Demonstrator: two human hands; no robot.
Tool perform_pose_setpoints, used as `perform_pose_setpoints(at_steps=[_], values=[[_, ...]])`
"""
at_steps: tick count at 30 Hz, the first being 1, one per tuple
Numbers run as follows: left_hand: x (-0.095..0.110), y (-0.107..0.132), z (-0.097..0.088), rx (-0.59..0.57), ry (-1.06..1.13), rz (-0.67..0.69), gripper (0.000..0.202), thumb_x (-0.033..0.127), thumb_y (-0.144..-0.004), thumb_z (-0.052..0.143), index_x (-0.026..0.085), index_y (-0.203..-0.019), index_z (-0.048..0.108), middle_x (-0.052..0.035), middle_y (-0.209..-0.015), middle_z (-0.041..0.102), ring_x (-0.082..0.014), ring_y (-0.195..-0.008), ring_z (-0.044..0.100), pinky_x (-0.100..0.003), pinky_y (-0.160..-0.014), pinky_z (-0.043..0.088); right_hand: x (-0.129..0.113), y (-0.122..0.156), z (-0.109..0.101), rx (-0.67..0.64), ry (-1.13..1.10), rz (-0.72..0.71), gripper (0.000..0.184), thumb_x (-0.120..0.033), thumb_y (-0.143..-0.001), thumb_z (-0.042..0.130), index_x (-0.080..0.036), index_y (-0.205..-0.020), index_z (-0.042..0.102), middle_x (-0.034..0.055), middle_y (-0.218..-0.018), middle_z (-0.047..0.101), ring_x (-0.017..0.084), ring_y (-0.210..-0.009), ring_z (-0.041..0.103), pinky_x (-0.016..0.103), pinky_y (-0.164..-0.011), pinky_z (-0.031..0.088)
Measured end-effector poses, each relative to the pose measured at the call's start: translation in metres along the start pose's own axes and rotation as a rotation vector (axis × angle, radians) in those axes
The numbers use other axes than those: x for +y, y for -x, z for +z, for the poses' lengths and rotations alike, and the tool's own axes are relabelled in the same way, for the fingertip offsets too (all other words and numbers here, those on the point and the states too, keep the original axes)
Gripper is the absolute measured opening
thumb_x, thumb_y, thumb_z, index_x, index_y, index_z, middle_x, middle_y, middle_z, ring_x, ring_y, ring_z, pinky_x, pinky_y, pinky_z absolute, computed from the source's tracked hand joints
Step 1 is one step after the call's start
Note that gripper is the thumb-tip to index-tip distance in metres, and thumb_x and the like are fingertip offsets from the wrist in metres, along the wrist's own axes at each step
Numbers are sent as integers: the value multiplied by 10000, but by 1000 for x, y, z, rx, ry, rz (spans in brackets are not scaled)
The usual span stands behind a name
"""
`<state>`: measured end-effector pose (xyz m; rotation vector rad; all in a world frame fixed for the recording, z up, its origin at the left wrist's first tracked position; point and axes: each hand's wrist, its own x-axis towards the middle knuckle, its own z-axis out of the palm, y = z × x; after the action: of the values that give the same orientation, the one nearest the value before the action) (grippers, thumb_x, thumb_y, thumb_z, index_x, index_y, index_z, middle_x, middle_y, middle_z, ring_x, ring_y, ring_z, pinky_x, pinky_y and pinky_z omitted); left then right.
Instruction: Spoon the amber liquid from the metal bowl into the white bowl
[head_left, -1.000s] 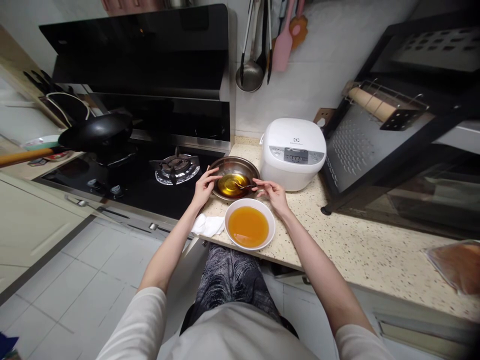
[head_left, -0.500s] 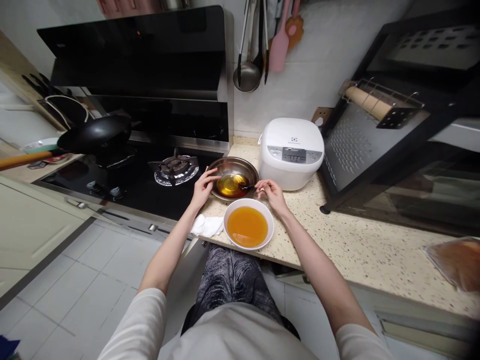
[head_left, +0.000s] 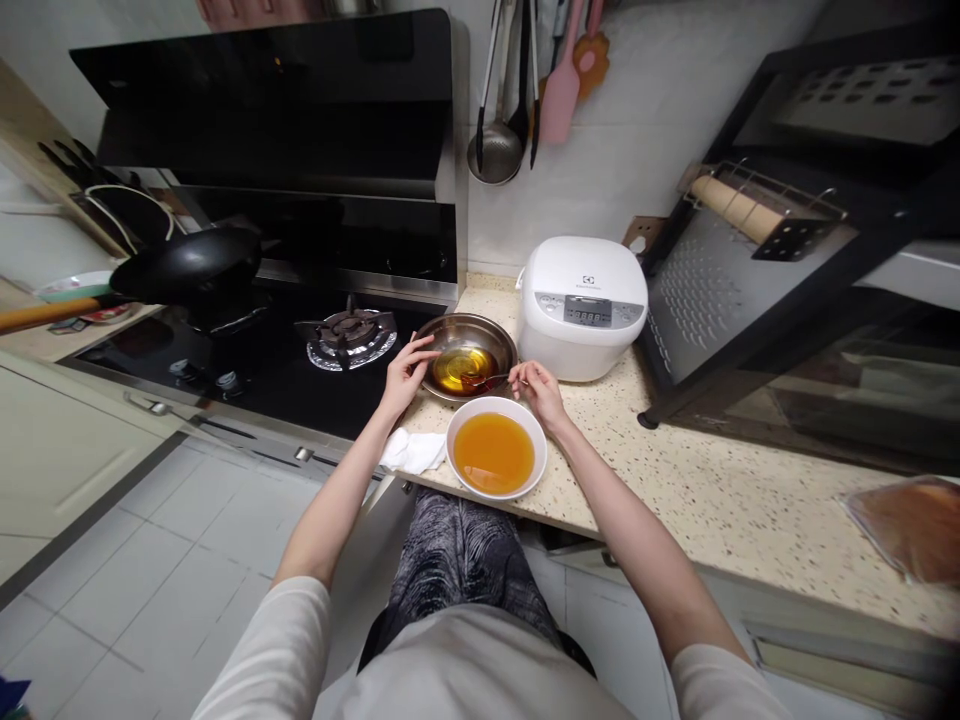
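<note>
A metal bowl (head_left: 501, 345) holding yellow, oily-looking liquid with a dark red patch sits on the counter. My left hand (head_left: 407, 374) grips its left rim, with fingers reaching over the edge. Between the fingers of my right hand (head_left: 538, 388) is the handle of a spoon (head_left: 495, 378); its head dips into the liquid on the bowl's right side. Just in front stands a white bowl (head_left: 541, 465) of orange-brown liquid, close to the counter edge. A crumpled white tissue (head_left: 412, 451) lies left of the white bowl.
A white rice cooker (head_left: 582, 340) stands behind and to the right. On the left is a black gas stove (head_left: 300, 390) with a wok (head_left: 191, 265). Utensils such as a skimmer (head_left: 496, 152) hang on the wall. A dark rack (head_left: 675, 395) stands at the right.
The spoon's head has shifted slightly left and nearer to me in the metal bowl, where red now shows more. My left hand stays at the rim.
</note>
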<state>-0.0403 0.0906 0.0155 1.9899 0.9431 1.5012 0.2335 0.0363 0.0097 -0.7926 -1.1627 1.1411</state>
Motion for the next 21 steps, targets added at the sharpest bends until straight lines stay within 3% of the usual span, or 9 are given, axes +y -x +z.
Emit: perform_pose_setpoints(at_steps=[21], values=[[0,0,0,26,7,1,266,421,-944,644,224,-1079,762,-90,-1348,664,-288,-1464,449,-556,-1269,291,-6,2,2,-18,-110,29,467,-584,-779,740,-201,-635,516,21,-702,600,111,-561,459,227,-471,379]])
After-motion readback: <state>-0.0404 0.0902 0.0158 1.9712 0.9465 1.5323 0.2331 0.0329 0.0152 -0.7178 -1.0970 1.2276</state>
